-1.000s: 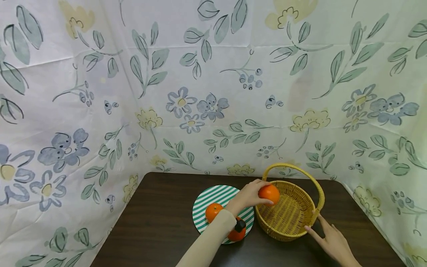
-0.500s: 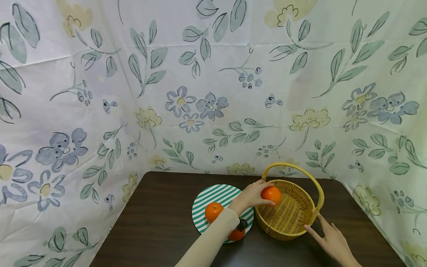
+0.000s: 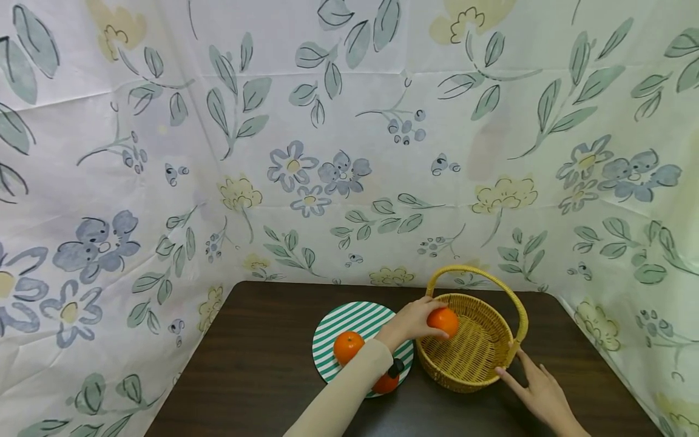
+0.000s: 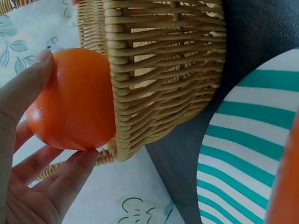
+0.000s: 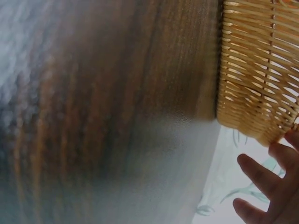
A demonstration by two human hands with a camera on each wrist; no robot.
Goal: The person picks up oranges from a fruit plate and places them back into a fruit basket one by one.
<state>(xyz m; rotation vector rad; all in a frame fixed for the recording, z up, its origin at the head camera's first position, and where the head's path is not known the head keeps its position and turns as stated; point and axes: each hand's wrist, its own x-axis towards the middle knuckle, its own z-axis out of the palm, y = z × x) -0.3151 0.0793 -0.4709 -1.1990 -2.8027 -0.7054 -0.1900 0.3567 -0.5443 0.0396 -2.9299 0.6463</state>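
Floral cloth [image 3: 322, 230] fills the background, all leaves, berries and blooms, and below it runs the dark counter [image 3: 262, 346], where the striped plate [image 3: 349, 312] comes up first, green and white. At nine o'clock on it, there sits the first orange fruit [image 3: 348, 347], round and glossy. Now the pale sleeve [image 3: 344, 388] cuts across from six o'clock, a small black device [image 3: 396, 366] at its cuff, and at the plate's five o'clock the second orange fruit [image 3: 385, 384] peeks out, partly covered. Follow that sleeve up towards one o'clock and here's the left hand [image 3: 409, 321], fingers [image 4: 74, 175] curled about the held orange fruit [image 3: 443, 321], thumb on one side, fingertips on the other, a proper grasp! And what a spot: at the ten o'clock edge of the wicker basket [image 3: 464, 364], over the opening in the head view, just beside the woven rim from the left wrist, though whether fruit and rim touch I can't tell. The basket stands upright at the plate's three o'clock, its handle [image 3: 521, 312] arching from eleven o'clock over to four. And right there at four, it's the right hand [image 3: 537, 388], thumb and forefinger pinching the basket by the handle's foot, while the right wrist view shows two other fingers spread, clear of the wicker.
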